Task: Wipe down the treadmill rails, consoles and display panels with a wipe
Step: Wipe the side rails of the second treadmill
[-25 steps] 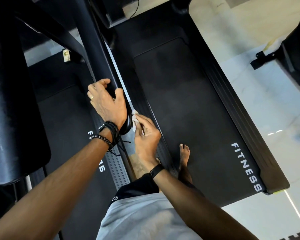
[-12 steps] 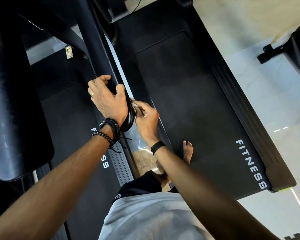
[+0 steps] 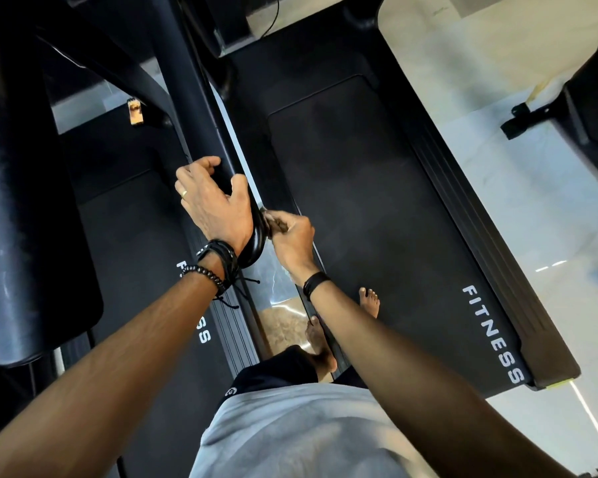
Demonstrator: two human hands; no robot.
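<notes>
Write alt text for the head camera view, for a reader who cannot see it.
Seen from above, a person's left hand grips the end of a black treadmill handrail while the right hand presses a mostly hidden wipe against the rail's tip. Below are two black treadmill decks marked FITNESS, bare feet and a pale tiled floor.

The left hand grips the round black treadmill handrail near its end cap; at its 3 o'clock the right hand pinches a small crumpled wipe against it.
</notes>
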